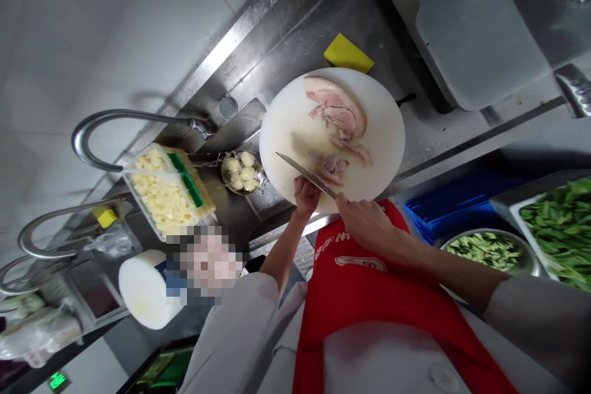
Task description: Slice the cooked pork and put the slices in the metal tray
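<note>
My right hand (357,217) is wrapped round the handle of a kitchen knife (302,171), whose blade slants up and to the left over a round white cutting board (385,129). Close below the blade, at the board's near edge, is my left hand (307,195) with its fingers curled in; whatever they may hold is hidden. Just beyond the blade lie small cut pieces of meat (335,165). A larger pale pink slab of meat (339,108) with a rind rests farther back on the board.
Left of the board are a pot of peeled round pieces (242,172), a tub of pale yellow chunks (161,194) and a curved faucet (92,123). A yellow sponge-like block (348,54) lies behind. At right stand a bowl of cut greens (484,251) and a leafy-vegetable tray (530,228). Another person is at left.
</note>
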A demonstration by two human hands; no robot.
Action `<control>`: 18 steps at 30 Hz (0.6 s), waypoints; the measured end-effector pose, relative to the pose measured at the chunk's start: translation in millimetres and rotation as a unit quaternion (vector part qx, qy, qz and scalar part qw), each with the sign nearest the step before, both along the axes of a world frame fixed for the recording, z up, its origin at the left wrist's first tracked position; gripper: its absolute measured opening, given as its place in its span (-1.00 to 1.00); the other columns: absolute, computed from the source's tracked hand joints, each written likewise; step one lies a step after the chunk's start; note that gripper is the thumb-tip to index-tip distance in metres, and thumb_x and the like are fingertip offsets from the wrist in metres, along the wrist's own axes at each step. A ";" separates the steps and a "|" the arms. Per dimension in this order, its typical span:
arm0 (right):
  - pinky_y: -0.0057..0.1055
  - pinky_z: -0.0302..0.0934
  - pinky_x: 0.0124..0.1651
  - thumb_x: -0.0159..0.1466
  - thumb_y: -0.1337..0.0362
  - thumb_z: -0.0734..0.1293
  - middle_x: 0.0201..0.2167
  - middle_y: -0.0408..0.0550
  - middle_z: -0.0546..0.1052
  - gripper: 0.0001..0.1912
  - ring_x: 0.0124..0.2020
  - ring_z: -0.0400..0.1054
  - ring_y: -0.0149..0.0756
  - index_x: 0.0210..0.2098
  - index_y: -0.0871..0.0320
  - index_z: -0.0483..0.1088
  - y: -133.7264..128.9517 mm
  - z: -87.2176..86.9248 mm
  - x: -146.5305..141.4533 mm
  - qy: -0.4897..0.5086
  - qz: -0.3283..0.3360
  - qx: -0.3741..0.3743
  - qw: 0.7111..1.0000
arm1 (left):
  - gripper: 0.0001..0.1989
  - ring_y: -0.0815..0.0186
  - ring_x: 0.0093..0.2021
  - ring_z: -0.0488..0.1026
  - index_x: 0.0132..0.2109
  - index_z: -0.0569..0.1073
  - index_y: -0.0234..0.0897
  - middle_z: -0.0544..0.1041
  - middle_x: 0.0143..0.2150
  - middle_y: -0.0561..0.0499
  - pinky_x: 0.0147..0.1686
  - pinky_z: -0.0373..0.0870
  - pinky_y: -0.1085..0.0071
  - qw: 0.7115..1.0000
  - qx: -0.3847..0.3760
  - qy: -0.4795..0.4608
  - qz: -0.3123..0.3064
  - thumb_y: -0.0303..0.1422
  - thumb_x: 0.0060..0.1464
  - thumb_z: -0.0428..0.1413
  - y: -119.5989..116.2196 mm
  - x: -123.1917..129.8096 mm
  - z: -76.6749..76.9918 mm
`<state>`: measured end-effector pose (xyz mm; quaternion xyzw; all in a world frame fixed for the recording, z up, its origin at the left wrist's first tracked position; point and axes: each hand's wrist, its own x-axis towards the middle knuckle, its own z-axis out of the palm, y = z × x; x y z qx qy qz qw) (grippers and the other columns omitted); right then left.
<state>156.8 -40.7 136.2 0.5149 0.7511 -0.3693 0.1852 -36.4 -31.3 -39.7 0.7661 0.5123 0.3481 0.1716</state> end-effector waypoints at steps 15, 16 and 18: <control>-0.38 0.35 -0.30 0.37 0.48 0.03 -0.34 0.22 0.57 -0.70 -0.26 0.57 -0.11 0.00 0.33 0.28 -14.9 -11.4 7.7 0.010 -0.012 -0.005 1.000 | -0.84 0.18 -0.11 0.38 -0.25 0.44 -0.28 0.45 -0.20 -0.15 -0.09 0.38 0.20 0.998 -0.041 0.020 0.034 -0.32 0.26 0.02 -3.1 -2.4 -1.2; -0.37 0.35 -0.29 0.36 0.48 0.03 -0.33 0.22 0.57 -0.70 -0.24 0.56 -0.10 0.00 0.33 0.28 -13.6 -11.6 7.6 0.017 -0.011 0.000 1.000 | -0.85 0.18 -0.11 0.38 -0.25 0.43 -0.28 0.45 -0.20 -0.14 -0.10 0.38 0.20 0.998 -0.041 0.017 0.038 -0.33 0.25 0.03 -3.1 -2.5 -1.1; -0.36 0.35 -0.30 0.35 0.50 0.04 -0.35 0.21 0.57 -0.70 -0.25 0.56 -0.09 -0.01 0.33 0.28 -12.3 -10.6 9.3 0.021 -0.009 -0.014 1.000 | -0.86 0.18 -0.11 0.39 -0.24 0.43 -0.28 0.45 -0.21 -0.14 -0.09 0.38 0.20 0.998 -0.045 0.017 0.037 -0.34 0.25 0.03 -3.2 -2.7 -1.5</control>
